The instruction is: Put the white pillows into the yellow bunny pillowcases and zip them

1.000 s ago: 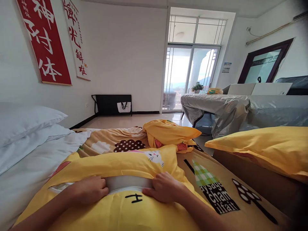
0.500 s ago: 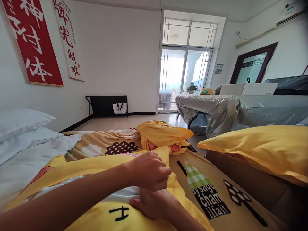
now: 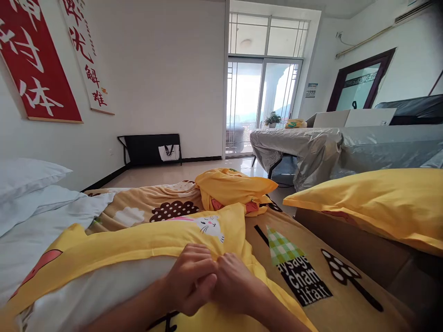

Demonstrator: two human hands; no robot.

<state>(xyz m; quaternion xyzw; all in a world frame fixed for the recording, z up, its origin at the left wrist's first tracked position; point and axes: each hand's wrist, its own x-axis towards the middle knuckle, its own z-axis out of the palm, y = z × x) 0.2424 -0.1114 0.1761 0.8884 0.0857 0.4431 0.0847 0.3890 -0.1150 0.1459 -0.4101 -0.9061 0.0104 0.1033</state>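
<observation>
A yellow pillowcase [image 3: 138, 240] with a cat-like face print lies partly around a white pillow [image 3: 114, 286]. Its long opening faces me, so a broad strip of the pillow shows. My left hand [image 3: 194, 276] is closed at the right end of the opening, its thumb folded toward me. Right beside it, touching knuckles, my right hand [image 3: 235, 283] is closed on the pillowcase's yellow cloth. The cloth inside both fists is mostly hidden. Dark lettering on the case's near panel is partly covered by my left wrist.
A crumpled yellow cloth [image 3: 231, 186] lies beyond on the patterned tan blanket [image 3: 349, 299]. To the right, a yellow pillow [image 3: 374, 203] rests on a brown box [image 3: 332, 235]. White pillows [image 3: 31, 184] are at left. A plastic-covered table [image 3: 294, 140] stands farther back.
My left hand has come down from over my right hand to beside it. More of the white pillow and the printed face now show, and the near panel sits lower.
</observation>
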